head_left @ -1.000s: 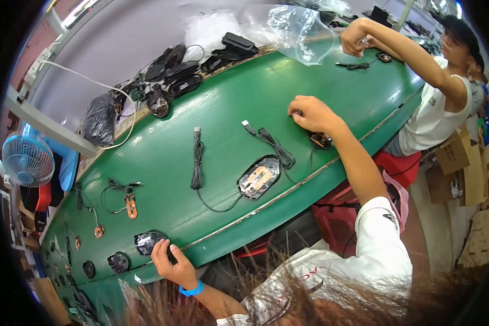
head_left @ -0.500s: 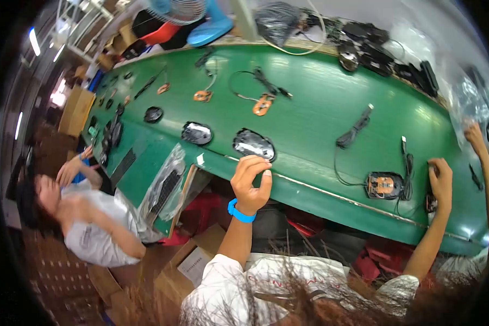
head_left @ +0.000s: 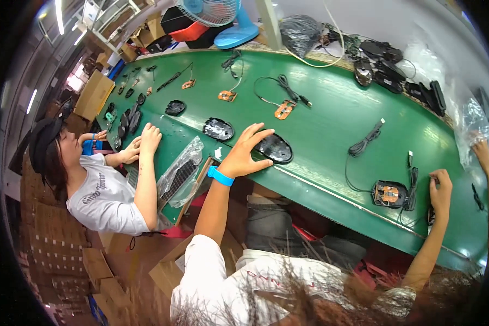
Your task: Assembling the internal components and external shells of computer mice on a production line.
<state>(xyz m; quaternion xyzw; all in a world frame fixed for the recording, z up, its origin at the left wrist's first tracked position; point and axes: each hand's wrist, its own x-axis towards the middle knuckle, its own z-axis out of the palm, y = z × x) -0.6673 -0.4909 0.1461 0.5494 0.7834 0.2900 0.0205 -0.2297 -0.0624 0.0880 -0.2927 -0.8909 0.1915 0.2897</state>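
Observation:
My left hand [head_left: 247, 153], with a blue band [head_left: 220, 175] at the wrist, is open with thumb and fingers spread. It reaches the left side of a black computer mouse shell [head_left: 277, 149] on the green bench; I cannot tell whether it touches. My right hand [head_left: 440, 190] is closed at the right, its curled fingers turned down; what they hold, if anything, is hidden. A dark piece [head_left: 431, 216] shows partly beside that wrist. Left of it lies an open mouse base [head_left: 389, 193] with an orange circuit board and a bundled black cable [head_left: 411, 182].
Another mouse shell [head_left: 218, 129] and orange boards with cables, one board [head_left: 284, 110] nearest, line the green bench [head_left: 320, 141]. A co-worker [head_left: 106, 185] sits at the left beside a plastic-wrapped keyboard [head_left: 180, 179]. Another person's arm [head_left: 488, 174] is at the far right. A blue fan [head_left: 236, 35] stands behind.
My left hand has opened wider and shifted up beside the shell. The view has moved, so the bench items sit differently. The co-worker's arms have come down toward the bench.

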